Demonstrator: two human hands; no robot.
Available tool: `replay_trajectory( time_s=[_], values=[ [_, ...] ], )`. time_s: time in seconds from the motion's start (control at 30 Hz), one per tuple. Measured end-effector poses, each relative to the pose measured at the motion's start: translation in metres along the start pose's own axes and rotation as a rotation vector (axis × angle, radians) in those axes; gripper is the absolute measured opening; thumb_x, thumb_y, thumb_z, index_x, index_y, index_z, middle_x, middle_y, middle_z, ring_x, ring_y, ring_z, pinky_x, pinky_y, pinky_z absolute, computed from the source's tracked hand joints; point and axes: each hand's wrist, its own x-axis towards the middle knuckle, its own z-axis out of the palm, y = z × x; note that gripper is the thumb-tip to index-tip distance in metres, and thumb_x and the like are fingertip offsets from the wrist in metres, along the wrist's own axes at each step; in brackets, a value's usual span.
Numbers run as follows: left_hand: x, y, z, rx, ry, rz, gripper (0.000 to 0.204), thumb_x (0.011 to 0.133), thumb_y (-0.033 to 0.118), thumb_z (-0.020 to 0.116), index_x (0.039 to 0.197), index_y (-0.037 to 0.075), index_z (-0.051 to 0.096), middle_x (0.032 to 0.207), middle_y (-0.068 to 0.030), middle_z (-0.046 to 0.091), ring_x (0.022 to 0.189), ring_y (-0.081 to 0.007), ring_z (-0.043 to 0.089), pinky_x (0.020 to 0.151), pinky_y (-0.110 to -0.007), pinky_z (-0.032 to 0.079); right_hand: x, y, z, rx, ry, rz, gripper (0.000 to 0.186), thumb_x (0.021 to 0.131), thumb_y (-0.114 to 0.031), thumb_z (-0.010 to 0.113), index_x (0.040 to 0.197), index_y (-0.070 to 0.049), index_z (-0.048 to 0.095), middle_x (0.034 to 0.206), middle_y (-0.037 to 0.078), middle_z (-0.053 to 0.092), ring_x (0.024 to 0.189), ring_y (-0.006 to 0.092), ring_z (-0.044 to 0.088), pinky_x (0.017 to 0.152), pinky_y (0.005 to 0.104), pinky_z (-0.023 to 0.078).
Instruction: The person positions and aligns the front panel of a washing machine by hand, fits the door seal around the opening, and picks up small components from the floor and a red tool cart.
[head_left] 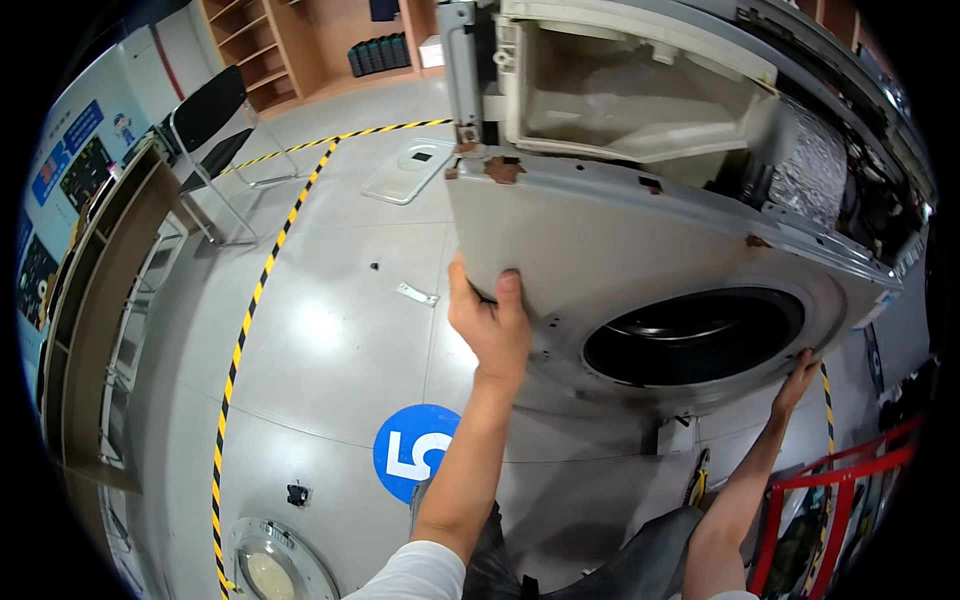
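In front of me stands a washing machine with its light grey front panel [520, 225] tilted, its upper rim rusty in spots. My left hand [492, 325] grips the panel's left edge, thumb on the front face and fingers curled round behind. At the lower right edge, my right hand [795, 383] holds the panel; its fingers are partly hidden. Between my hands is the dark round door opening [700, 335]. Above the panel, the open top shows a cream detergent drawer housing [640, 90] and a foil-wrapped part [808, 170].
The round washer door [275, 570] lies on the floor at lower left, near a small black part [297, 494]. A white flat panel [410, 172] and a small bracket [417, 294] lie farther off. A red metal frame [840, 480] stands at right, a folding chair [215, 130] at far left.
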Motion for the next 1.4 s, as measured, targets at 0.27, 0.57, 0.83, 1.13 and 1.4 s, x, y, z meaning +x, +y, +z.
replay_trajectory(
  time_s=[0.27, 0.57, 0.83, 1.13, 1.4],
  values=[
    [0.001, -0.033, -0.006, 0.174, 0.022, -0.104, 0.049, 0.094, 0.034, 0.044, 0.117, -0.010, 0.043, 0.100, -0.0219, 0.055, 0.086, -0.0275, 0.051, 0.078, -0.037, 0.042, 0.014, -0.090, 0.004, 0.044, 0.077, -0.177, 0.081, 0.084, -0.034, 0.062, 0.139, 0.005, 0.017, 0.142, 0.020, 0.026, 0.129, 0.0231, 0.029, 0.104, 0.0327, 0.025],
    [0.005, 0.000, 0.011, 0.109, 0.115, -0.047, 0.052, 0.096, 0.035, 0.036, 0.118, -0.011, 0.045, 0.118, -0.0242, 0.050, 0.102, -0.0309, 0.051, 0.088, -0.036, 0.041, 0.060, -0.204, -0.037, 0.289, 0.141, -0.240, 0.061, 0.085, -0.043, 0.056, 0.123, 0.004, 0.044, 0.118, 0.019, 0.051, 0.111, 0.0238, 0.048, 0.095, 0.0329, 0.035],
    [0.026, 0.001, 0.009, 0.071, 0.285, 0.016, 0.049, 0.096, 0.035, 0.033, 0.111, -0.010, 0.048, 0.103, -0.0230, 0.051, 0.090, -0.0306, 0.049, 0.079, -0.040, 0.040, 0.106, -0.220, -0.019, 0.365, 0.105, 0.027, 0.054, 0.083, -0.050, 0.055, 0.081, 0.004, 0.061, 0.070, 0.008, 0.060, 0.069, 0.0141, 0.054, 0.069, 0.0279, 0.044],
    [0.041, 0.042, 0.018, 0.791, 0.050, -0.345, 0.050, 0.089, 0.037, 0.052, 0.104, -0.010, 0.050, 0.097, -0.0286, 0.056, 0.086, -0.0381, 0.054, 0.076, -0.047, 0.043, 0.118, -0.195, -0.018, 0.416, 0.215, -0.006, 0.040, 0.087, -0.031, 0.050, 0.086, 0.008, 0.060, 0.076, 0.005, 0.056, 0.071, 0.0086, 0.048, 0.066, 0.0234, 0.039],
    [0.025, 0.010, 0.004, 0.129, 0.109, -0.045, 0.059, 0.096, 0.042, 0.030, 0.122, -0.009, 0.045, 0.121, -0.0242, 0.047, 0.107, -0.0306, 0.049, 0.089, -0.039, 0.042, 0.111, -0.217, -0.022, 0.456, 0.110, 0.017, 0.041, 0.087, -0.029, 0.047, 0.089, 0.011, 0.059, 0.080, 0.006, 0.057, 0.076, 0.0102, 0.049, 0.071, 0.0241, 0.039]
  ],
)
